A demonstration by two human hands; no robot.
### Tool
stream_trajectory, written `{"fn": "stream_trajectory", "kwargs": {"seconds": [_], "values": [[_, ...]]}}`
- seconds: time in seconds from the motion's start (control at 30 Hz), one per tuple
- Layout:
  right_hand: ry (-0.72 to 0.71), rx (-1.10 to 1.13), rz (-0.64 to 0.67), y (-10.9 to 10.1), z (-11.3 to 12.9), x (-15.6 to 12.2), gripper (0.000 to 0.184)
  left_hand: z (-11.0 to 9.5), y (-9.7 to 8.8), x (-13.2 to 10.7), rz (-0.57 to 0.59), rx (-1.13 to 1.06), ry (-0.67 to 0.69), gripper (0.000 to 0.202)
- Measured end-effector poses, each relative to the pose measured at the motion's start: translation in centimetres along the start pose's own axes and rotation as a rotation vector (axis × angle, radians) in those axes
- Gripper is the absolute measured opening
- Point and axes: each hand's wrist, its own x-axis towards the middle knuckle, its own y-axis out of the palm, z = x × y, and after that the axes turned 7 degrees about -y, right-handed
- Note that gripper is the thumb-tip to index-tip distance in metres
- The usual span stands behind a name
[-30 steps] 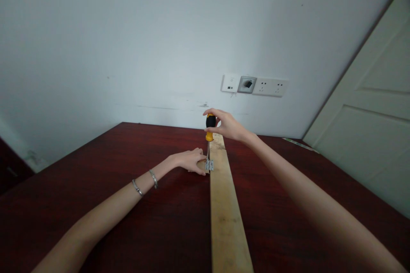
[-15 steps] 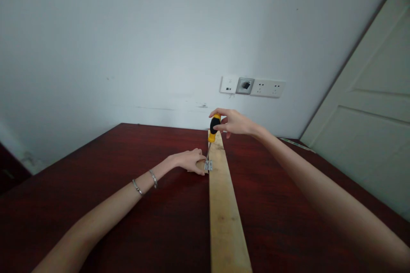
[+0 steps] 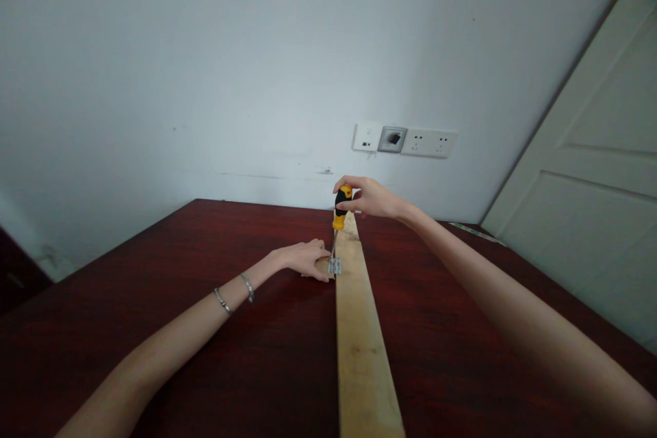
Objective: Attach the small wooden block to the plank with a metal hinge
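Observation:
My right hand [image 3: 374, 198] has its fingers wrapped round the yellow-and-black handle of a screwdriver [image 3: 339, 222], held nearly upright. The shaft slopes down to a small metal hinge [image 3: 335, 265], its tip at the hinge's left leaf. That hinge bridges a long pale wooden plank [image 3: 362, 335] and a small wooden piece [image 3: 322, 265] at the plank's left edge. My left hand [image 3: 302, 258] grips the small wooden piece, thumb and fingers on either side of it, close to the hinge. Part of this piece is hidden under the hand.
The plank lies lengthwise on a dark red wooden table [image 3: 246, 369]. Behind the table is a pale wall [image 3: 246, 68] with a row of sockets [image 3: 428, 143]. A white panelled door [image 3: 595, 205] stands on the right.
My right hand and the screwdriver handle have shifted very slightly, the fingers turned a little on the handle. My left hand keeps its place on the small wooden piece.

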Motion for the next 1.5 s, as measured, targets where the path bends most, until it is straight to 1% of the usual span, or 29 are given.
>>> {"fn": "stream_trajectory", "kwargs": {"seconds": [0.1,0.2,0.27,0.4,0.47,0.53,0.67,0.87,0.97,1.07,1.17,1.3,1.37,1.5], "values": [[0.018,0.051,0.086,-0.5,0.5,0.0,0.039,-0.1,-0.1,-0.1,0.000,-0.007,0.001,0.063],[0.020,-0.010,0.124,-0.6,0.9,0.0,0.044,-0.1,-0.1,-0.1,-0.001,-0.010,0.000,0.063],[-0.032,-0.140,0.087,-0.4,1.1,0.0,0.041,0.0,0.0,0.0,-0.009,0.002,0.003,0.062],[-0.233,-0.437,-0.007,0.4,1.2,-0.2,0.039,-0.1,0.0,0.1,-0.018,0.036,0.007,0.061],[-0.252,-0.511,-0.009,0.8,1.3,-0.4,0.037,-0.1,0.0,0.1,-0.018,0.040,0.008,0.060],[-0.231,-0.542,-0.020,1.1,1.3,-0.5,0.036,-0.1,-0.1,0.0,-0.021,0.036,0.002,0.062],[-0.229,-0.499,-0.065,1.2,1.1,-0.5,0.032,-0.1,-0.1,-0.1,-0.018,0.025,-0.016,0.064],[-0.270,-0.363,-0.050,0.8,0.7,-0.7,0.035,-0.1,-0.1,0.0,-0.015,0.011,-0.026,0.067],[-0.259,-0.353,-0.099,1.3,0.5,-1.0,0.029,0.0,-0.1,0.1,-0.028,0.005,-0.022,0.068],[-0.220,-0.357,-0.180,2.0,0.1,-1.2,0.025,0.1,0.0,0.1,-0.028,0.000,-0.035,0.068],[-0.212,-0.308,-0.247,2.5,-0.3,-1.4,0.030,0.1,-0.1,0.0,-0.035,-0.009,-0.039,0.069],[-0.219,-0.225,-0.236,2.8,-0.8,-1.7,0.041,0.1,0.0,0.0,-0.039,-0.010,-0.035,0.069],[-0.221,-0.184,-0.259,3.0,-1.1,-1.8,0.044,0.2,0.0,0.0,-0.041,-0.012,-0.033,0.068],[-0.242,-0.105,-0.352,4.0,-1.7,-1.6,0.040,0.3,0.2,0.1,-0.042,-0.024,-0.045,0.072]]}}
